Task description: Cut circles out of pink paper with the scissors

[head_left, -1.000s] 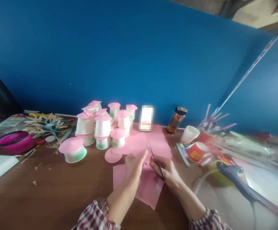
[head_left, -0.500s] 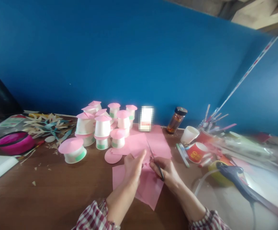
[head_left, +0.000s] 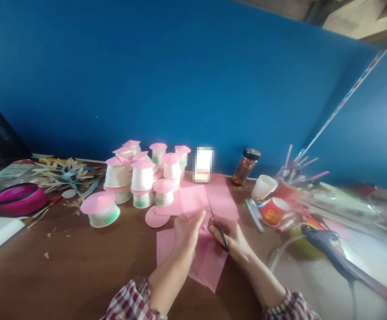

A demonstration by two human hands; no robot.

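Left hand (head_left: 187, 233): pinching the paper (head_left: 203, 227), with the thumb uppermost, hiding most of the fingers; not showing how firm the pinch is. Possibly losing the edge through too light a hold.
Right hand (head_left: 231, 238): gripping the scissors (head_left: 225, 242) by the black handles, pointing the blades away from the body. Possibly straying off line through a turn of the wrist.
Scissors: slanting up just beside the left thumb, showing too thinly to tell blades parted or together. Possibly nicking that thumb through closing too near it.
Paper: sitting between the two hands, above loose sheets (head_left: 209, 271), partly hiding behind the left hand. Possibly tearing through pulling against the blades.
Loose sheets: overlapping on the table (head_left: 80, 275) under the hands. Possibly getting snipped by mistake through dipping blades.
Cups (head_left: 142, 178): standing clustered and partly stacked beyond the left hand, wearing pink tops, near a pink disc (head_left: 157, 217). Possibly toppling through a knock.
Glue gun (head_left: 326, 246): lying right of the right hand. Possibly shifting through a sleeve catching.
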